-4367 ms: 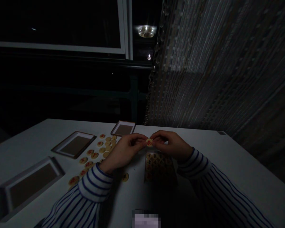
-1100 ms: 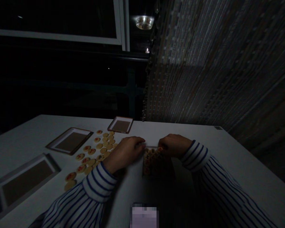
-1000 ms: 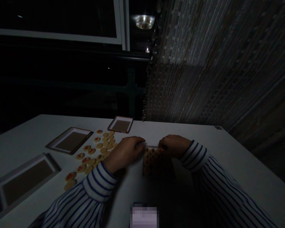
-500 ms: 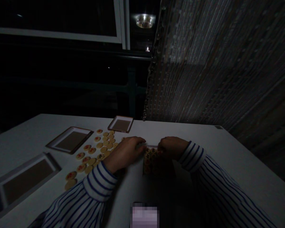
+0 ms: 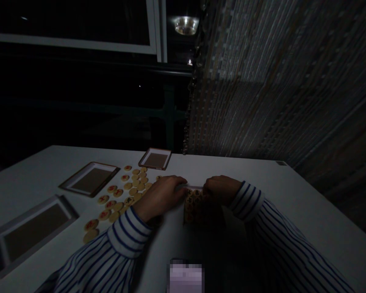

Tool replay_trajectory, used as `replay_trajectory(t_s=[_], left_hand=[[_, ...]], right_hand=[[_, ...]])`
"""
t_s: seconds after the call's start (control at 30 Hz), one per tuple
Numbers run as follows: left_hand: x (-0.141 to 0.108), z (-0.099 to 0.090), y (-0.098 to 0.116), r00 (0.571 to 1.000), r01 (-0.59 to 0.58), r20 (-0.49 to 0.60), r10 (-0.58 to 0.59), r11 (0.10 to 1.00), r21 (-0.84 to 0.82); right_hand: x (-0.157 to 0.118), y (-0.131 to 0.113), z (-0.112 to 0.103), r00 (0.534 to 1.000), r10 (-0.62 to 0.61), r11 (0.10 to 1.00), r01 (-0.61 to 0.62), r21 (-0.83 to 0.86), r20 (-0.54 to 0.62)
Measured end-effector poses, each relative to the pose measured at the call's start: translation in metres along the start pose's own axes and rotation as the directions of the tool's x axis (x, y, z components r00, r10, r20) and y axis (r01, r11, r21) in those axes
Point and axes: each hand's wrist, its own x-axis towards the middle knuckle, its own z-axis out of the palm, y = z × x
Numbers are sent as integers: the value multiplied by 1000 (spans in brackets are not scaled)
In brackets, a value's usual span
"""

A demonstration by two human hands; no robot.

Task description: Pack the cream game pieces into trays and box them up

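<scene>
Chinese chess pieces lie face up in rows inside a small box in front of me, its near part dark in shadow. At its far left corner is my left hand, thumb and forefinger apart, the thumb at the box's edge. My right hand is closed, its bent fingers pointing down over the box's far right part. What those fingertips grip, if anything, is hidden. Beside and beyond my left forearm, loose round pieces are spread over the table, some with red or black characters, others blank side up.
Three shallow open trays or lids stand on the white table: a small one at the back, a larger one to the left, and another at near left. A bead curtain hangs beyond the right side. The room is dim.
Both hands stay almost in place at the box. The loose pieces and trays look the same, with only a very slight shift of the view.
</scene>
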Motion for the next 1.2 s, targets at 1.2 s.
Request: replay_trajectory(t_s=[1.2], left_hand=[[0,1,-2,1000,-22,18,21,999,37]], right_hand=[[0,3,1,999,-22,999,20,35,38]])
